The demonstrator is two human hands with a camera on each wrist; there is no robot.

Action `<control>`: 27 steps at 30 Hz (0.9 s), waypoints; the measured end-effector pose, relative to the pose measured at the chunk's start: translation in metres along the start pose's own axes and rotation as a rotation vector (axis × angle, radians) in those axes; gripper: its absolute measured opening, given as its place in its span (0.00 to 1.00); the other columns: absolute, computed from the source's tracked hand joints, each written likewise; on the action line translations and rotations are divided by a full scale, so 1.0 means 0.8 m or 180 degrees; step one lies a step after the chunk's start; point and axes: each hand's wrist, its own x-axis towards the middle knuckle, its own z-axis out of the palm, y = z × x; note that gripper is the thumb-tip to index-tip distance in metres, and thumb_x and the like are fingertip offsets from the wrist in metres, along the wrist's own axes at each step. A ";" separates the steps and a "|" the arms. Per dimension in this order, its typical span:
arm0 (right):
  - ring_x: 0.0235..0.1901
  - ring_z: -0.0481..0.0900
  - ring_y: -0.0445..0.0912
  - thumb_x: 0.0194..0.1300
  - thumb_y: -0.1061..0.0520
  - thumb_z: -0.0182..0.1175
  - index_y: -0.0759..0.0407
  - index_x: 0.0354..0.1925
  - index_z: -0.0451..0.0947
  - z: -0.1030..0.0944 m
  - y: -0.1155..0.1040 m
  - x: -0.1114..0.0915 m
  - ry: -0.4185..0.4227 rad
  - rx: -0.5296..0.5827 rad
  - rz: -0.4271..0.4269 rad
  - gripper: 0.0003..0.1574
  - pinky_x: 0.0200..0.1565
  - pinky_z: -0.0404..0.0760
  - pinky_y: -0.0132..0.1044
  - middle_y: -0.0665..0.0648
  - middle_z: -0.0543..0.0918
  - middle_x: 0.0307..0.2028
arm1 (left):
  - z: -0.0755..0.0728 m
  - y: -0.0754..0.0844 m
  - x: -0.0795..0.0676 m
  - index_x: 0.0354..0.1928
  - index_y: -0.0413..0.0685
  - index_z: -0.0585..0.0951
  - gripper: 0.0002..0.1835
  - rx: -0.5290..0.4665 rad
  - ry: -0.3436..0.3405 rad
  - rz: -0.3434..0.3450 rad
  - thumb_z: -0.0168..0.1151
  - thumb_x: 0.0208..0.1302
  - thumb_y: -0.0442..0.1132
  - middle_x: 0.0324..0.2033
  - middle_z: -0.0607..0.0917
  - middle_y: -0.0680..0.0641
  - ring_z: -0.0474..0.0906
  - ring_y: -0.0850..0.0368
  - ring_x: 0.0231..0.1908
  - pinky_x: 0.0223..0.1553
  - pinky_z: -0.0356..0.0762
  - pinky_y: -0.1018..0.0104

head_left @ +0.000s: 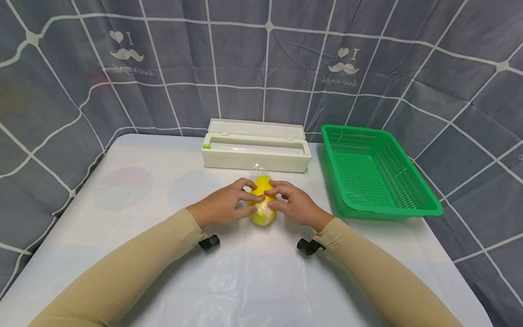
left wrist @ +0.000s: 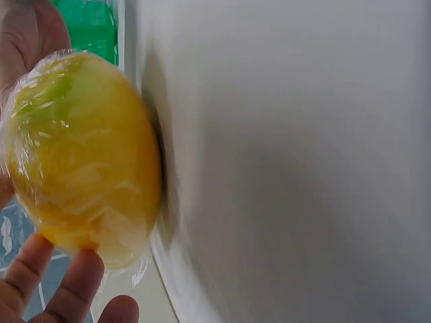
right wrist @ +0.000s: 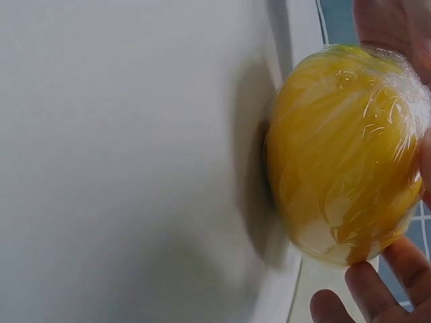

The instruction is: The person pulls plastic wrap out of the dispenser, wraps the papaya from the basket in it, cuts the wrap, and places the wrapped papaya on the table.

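Note:
A yellow mango (head_left: 263, 213) with a green patch lies on the table, wrapped in clear, wrinkled cling film. A loose tuft of film (head_left: 257, 168) stands up from its far end. My left hand (head_left: 229, 202) holds the mango from the left with bent fingers. From the right, my right hand (head_left: 295, 202) grips it too, its fingertips on the film near the top. In the left wrist view, fingers (left wrist: 79, 282) touch one end of the mango (left wrist: 94, 161). The right wrist view also shows fingers (right wrist: 367, 286) at the mango (right wrist: 343, 155).
Just beyond the mango stands a white cling film dispenser (head_left: 255, 161), its lid (head_left: 257, 129) raised and a green slider (head_left: 206, 146) at its left end. To the right is a green plastic basket (head_left: 388, 211). A grey checked curtain (head_left: 237, 54) hangs behind the white-covered table (head_left: 261, 281).

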 end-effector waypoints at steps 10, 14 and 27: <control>0.78 0.65 0.61 0.75 0.55 0.65 0.57 0.62 0.82 -0.003 0.004 -0.006 -0.0130 0.0103 -0.0099 0.20 0.74 0.69 0.60 0.61 0.65 0.80 | 0.005 0.002 0.006 0.58 0.57 0.89 0.16 -0.0130 0.0225 -0.0142 0.70 0.72 0.47 0.63 0.77 0.47 0.82 0.50 0.48 0.55 0.81 0.53; 0.77 0.66 0.61 0.74 0.56 0.66 0.57 0.62 0.82 -0.003 0.006 -0.004 -0.0114 0.0077 -0.0153 0.21 0.73 0.70 0.59 0.62 0.66 0.79 | 0.006 -0.001 0.007 0.54 0.56 0.90 0.13 -0.0279 0.0234 -0.0217 0.67 0.74 0.48 0.63 0.76 0.48 0.81 0.51 0.46 0.54 0.80 0.54; 0.78 0.66 0.60 0.76 0.57 0.64 0.55 0.64 0.82 -0.002 0.006 -0.003 -0.0129 -0.0156 -0.0143 0.21 0.74 0.69 0.60 0.61 0.67 0.78 | 0.012 -0.003 0.013 0.49 0.55 0.92 0.10 -0.0549 0.0350 -0.0365 0.70 0.72 0.46 0.59 0.77 0.48 0.78 0.51 0.42 0.47 0.77 0.61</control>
